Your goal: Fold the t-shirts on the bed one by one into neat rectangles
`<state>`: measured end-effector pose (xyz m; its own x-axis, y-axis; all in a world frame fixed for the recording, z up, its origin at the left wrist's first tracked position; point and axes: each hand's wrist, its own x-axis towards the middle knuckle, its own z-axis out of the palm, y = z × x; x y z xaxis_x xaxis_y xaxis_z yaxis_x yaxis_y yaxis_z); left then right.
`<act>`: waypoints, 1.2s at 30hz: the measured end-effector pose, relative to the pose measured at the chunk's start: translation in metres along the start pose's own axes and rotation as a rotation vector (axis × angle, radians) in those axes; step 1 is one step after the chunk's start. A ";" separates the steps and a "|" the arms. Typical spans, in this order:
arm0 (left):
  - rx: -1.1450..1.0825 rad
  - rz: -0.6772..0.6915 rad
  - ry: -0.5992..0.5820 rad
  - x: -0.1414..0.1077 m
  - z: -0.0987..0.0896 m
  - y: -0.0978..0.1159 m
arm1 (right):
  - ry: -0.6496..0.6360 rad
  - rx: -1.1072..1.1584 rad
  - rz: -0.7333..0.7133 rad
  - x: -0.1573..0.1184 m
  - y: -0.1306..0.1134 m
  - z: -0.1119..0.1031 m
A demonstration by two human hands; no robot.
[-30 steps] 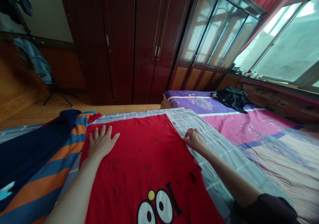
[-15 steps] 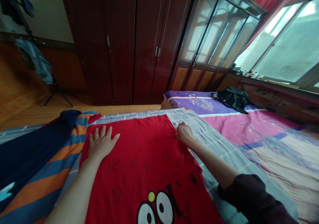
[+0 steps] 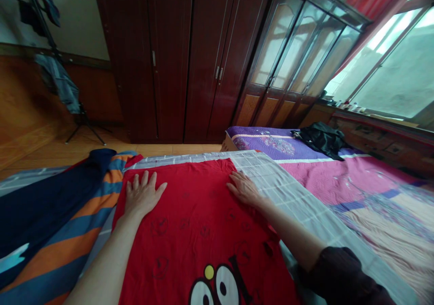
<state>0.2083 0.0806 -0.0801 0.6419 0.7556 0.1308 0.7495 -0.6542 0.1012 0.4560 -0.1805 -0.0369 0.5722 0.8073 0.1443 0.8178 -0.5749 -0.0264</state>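
We have the red garment (image 3: 200, 201) spread out in front of us on the grey checked sheet (image 3: 288, 185), its far edge lying near the far edge of the sheet. Our left hand (image 3: 143, 194) lies palm down on its upper left part, fingers fanned wide and thumb held out to the side, pressing on the fabric with nothing gripped. Our right hand (image 3: 244, 188) rests palm down over the upper right edge, opened out, its fingers closer together than those of the left and its thumb a little apart; we see no cloth pinched in it either. Nearer to us, the garment bears two big cartoon eyes (one runs off the bottom of our view) beside a yellow dot, with faint dark outlines scattered above them. The cloth is slightly rumpled beside our right forearm. To our left lie a navy garment (image 3: 57, 194) and an orange-and-blue striped cloth (image 3: 86, 221). Over on our right, a black garment (image 3: 322, 137) sits crumpled on a purple and pink bedspread (image 3: 305, 173).
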 end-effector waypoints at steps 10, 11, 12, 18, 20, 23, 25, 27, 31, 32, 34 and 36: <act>0.001 0.001 -0.013 0.001 0.001 0.000 | -0.089 0.010 -0.012 0.040 -0.015 0.019; 0.000 0.003 -0.011 0.001 0.002 0.000 | -0.098 0.008 0.007 0.045 -0.015 0.019; 0.001 0.004 -0.009 0.001 0.002 0.000 | -0.099 0.004 0.037 0.050 -0.015 0.019; 0.015 0.005 0.005 0.000 0.002 0.000 | -0.131 0.001 -0.053 0.065 -0.029 0.024; 0.013 0.008 0.004 0.000 0.001 0.000 | -0.150 0.007 -0.066 0.069 -0.028 0.024; 0.007 0.008 0.001 0.000 -0.001 0.000 | -0.141 -0.005 0.042 0.075 -0.010 0.015; -0.001 0.003 -0.002 0.001 -0.001 0.000 | -0.117 -0.013 0.097 0.072 0.003 0.005; -0.009 0.000 -0.006 0.001 -0.001 -0.001 | -0.082 -0.014 0.091 0.056 0.011 -0.006; -0.022 -0.007 -0.008 0.002 -0.001 -0.002 | -0.039 0.014 -0.075 -0.016 0.008 -0.029; -0.029 -0.009 -0.007 0.001 -0.001 -0.002 | -0.039 0.028 -0.130 -0.040 0.005 -0.035; -0.045 -0.011 0.004 0.001 -0.004 -0.002 | -0.026 0.064 -0.259 -0.088 0.001 -0.047; -0.061 -0.003 0.030 -0.001 -0.012 -0.001 | 0.004 0.106 -0.380 -0.132 -0.001 -0.056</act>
<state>0.2055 0.0801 -0.0682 0.6337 0.7570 0.1594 0.7398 -0.6533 0.1611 0.3755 -0.2939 -0.0004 0.2271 0.9593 0.1677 0.9733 -0.2177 -0.0723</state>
